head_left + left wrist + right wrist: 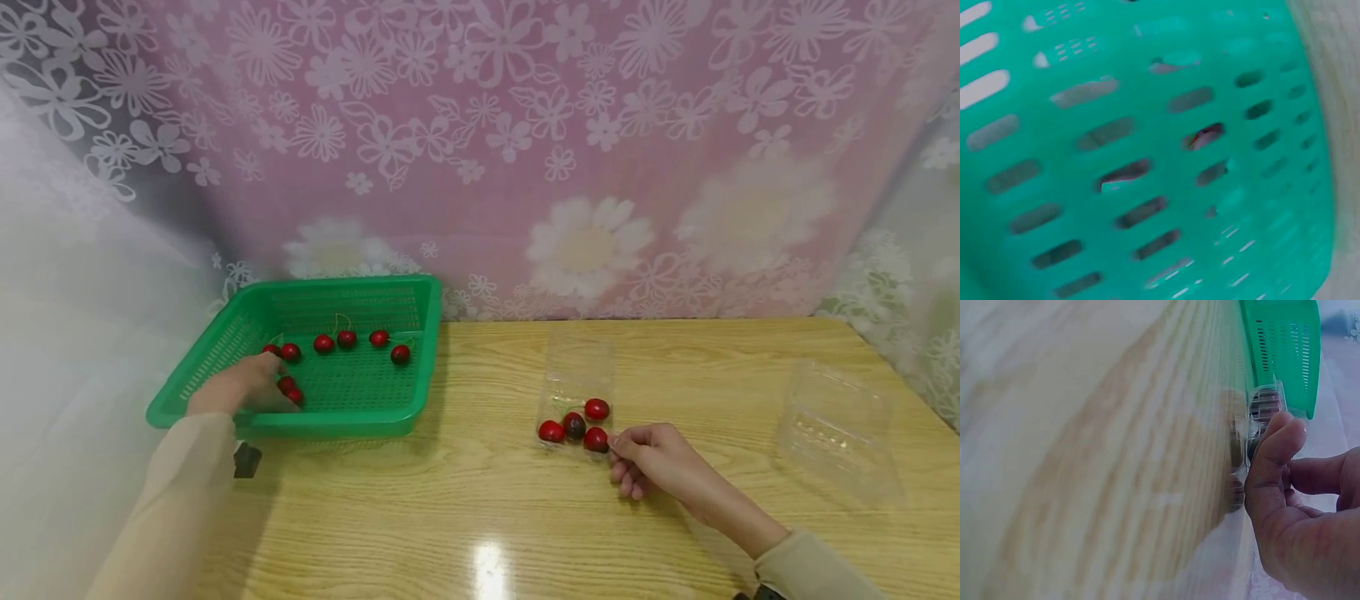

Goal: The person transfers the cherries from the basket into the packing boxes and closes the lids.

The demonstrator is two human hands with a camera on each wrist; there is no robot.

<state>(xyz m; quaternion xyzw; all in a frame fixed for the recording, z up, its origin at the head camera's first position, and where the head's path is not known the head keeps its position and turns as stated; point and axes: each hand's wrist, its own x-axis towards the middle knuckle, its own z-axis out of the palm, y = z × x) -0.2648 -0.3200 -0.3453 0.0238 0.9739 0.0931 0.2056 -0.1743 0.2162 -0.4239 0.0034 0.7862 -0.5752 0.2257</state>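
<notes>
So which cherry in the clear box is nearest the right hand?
The front-right cherry, by the right hand; the back-right cherry lies behind it, the dark cherry and leftmost cherry to its left.

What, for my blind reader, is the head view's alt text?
A left hand reaches into a green basket of cherries; the right hand holds the edge of an open clear box containing four more cherries. Another clear box lies farther right.

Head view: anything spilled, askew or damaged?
Nothing stands out. The green plastic basket stands upright; visible cherries lie in it or the open clear clamshell by the right hand, none spilled on the wood-grain tabletop. The second clamshell merely sits angled to the first. Fine cracks: can't tell.
</notes>
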